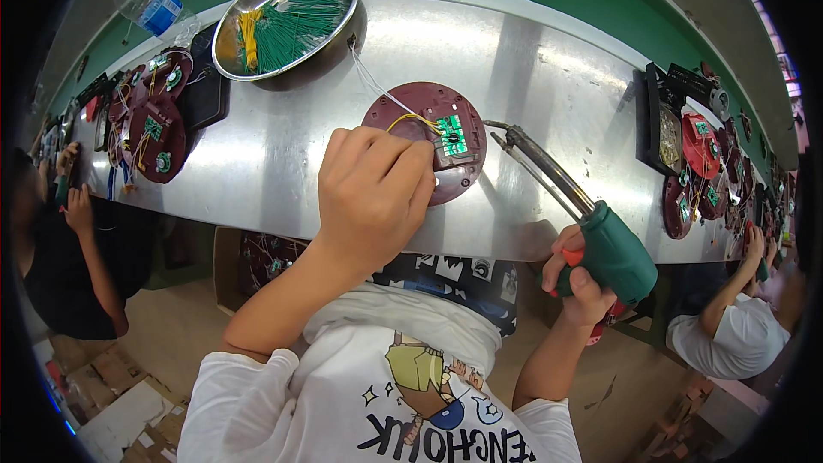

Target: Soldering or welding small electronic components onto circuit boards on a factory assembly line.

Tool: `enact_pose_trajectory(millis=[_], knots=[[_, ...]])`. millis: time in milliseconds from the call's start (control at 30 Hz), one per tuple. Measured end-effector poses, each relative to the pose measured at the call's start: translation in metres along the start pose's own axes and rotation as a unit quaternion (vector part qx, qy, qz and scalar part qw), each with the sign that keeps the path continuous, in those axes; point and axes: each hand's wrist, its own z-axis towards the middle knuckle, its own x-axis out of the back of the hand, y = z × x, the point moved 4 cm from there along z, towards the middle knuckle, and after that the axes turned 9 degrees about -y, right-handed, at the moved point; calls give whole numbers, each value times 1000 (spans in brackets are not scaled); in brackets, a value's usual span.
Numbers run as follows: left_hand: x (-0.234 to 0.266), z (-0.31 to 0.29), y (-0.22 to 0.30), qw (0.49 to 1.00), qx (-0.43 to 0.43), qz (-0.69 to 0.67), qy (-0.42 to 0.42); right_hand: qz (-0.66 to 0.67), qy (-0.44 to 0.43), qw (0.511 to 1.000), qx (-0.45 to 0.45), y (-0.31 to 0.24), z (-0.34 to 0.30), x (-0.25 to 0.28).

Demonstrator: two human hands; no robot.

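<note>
My left hand [375, 187] rests on the near left part of a round maroon plastic housing [396, 101]. Its fingers are curled together, and the fingertips and whatever they pinch are hidden. A small green circuit board [451, 135] sits in the housing, with yellow wires [417, 117] joined to it and white wires [377, 84] running off toward the bowl. Wrapped around the green handle of a soldering gun [619, 253] is my right hand [576, 279], a finger by the red trigger. The gun's metal tip points left, just right of the housing and apart from the board.
A steel bowl [225, 45] of green and yellow wires stands at the back left, near a plastic bottle [147, 5]. More maroon housings lie left [159, 141] and right [705, 144] on the metal table [549, 69]. People work at both sides. A cardboard box [227, 270] sits below the edge.
</note>
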Motion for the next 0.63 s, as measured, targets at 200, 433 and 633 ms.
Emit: enact_pose_trajectory(millis=[200,433,633], knots=[[0,1,0,1000,2,1,2,2,6,1000,0,-2,1,-1],[-1,0,0,1000,2,7,2,-9,14,1000,11,-2,1,-1],[-1,0,1,1000,5,7,0,-6,19,1000,16,-1,0,1]])
